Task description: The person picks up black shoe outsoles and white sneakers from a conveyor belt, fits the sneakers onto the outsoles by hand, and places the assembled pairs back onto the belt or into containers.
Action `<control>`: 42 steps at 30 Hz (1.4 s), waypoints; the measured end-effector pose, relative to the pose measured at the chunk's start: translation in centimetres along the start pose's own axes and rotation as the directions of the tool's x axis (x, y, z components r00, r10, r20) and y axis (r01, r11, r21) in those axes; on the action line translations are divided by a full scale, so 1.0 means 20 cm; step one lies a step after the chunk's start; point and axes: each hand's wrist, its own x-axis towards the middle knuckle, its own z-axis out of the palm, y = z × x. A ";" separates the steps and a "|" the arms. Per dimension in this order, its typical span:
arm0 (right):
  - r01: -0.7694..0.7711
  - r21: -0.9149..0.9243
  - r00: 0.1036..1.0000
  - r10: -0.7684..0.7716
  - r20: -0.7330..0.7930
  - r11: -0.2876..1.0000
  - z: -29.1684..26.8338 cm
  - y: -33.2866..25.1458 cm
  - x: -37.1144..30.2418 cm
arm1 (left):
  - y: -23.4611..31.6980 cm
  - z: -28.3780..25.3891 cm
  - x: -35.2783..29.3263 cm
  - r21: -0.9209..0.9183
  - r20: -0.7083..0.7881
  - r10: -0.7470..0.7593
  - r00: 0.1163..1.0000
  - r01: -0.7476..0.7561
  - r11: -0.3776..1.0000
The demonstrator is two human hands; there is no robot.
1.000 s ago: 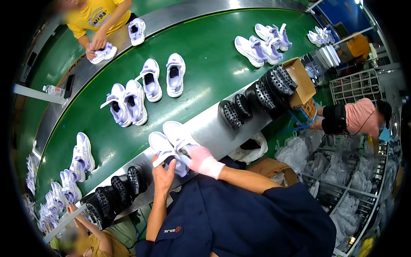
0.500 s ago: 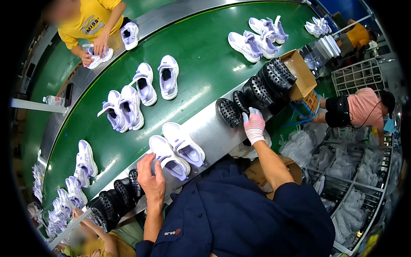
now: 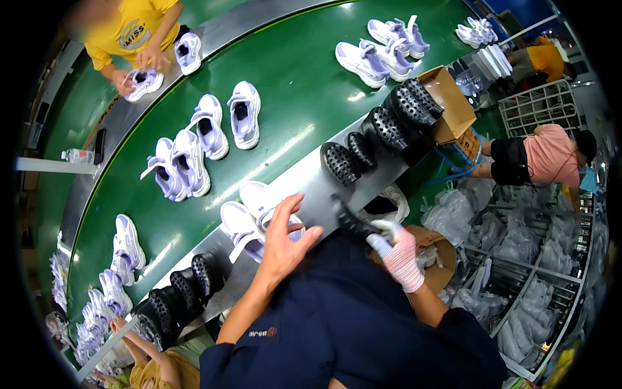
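Observation:
My right hand (image 3: 403, 256), in a striped knit glove, grips a black shoe last (image 3: 354, 225) in front of my body, below the metal ledge. My bare left hand (image 3: 282, 247) is open, its fingers spread in front of two white-and-lavender sneakers. One sneaker (image 3: 236, 223) lies on the ledge beside its mate (image 3: 256, 194); the hand partly hides both. To the right on the ledge stand several black perforated shoe lasts (image 3: 340, 163). More such lasts (image 3: 206, 275) line the ledge on the left.
The green conveyor (image 3: 291, 104) beyond the metal ledge (image 3: 301, 183) carries several sneakers (image 3: 245, 115). An open carton (image 3: 463, 110) sits at the right end. Wire racks hold plastic bags (image 3: 528, 318). Across the belt, a person in yellow (image 3: 133, 29) handles a sneaker.
My right hand has drawn back from the row of lasts toward my body, with a black last in it. My left hand has moved right, across the nearest sneakers.

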 end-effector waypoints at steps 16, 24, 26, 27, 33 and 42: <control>0.202 -0.181 0.855 -0.083 0.512 0.962 0.41 -0.21 0.16 | -0.17 -0.24 0.04 0.573 -0.157 0.117 0.981 -0.006 0.819; 0.339 -0.663 0.855 0.076 0.513 0.667 0.63 -0.30 0.34 | -0.49 -0.26 0.25 0.760 0.225 -0.037 0.974 -0.151 0.632; 0.379 -0.656 0.876 -0.024 0.482 0.653 0.78 -0.12 0.38 | -0.48 -0.16 0.29 0.687 0.268 0.001 0.964 -0.192 0.701; 0.404 -0.654 0.881 -0.079 0.466 0.639 0.84 -0.02 0.42 | -0.46 -0.12 0.32 0.647 0.278 0.038 0.960 -0.216 0.731; 0.400 -0.606 0.916 -0.279 0.288 0.688 0.75 0.16 0.42 | -0.59 -0.05 0.22 0.524 -0.029 0.095 0.995 -0.065 0.849; 0.146 -0.634 0.979 -0.021 0.201 0.759 0.91 0.21 0.65 | -0.68 0.12 0.19 0.509 -0.320 -0.197 0.927 0.343 0.789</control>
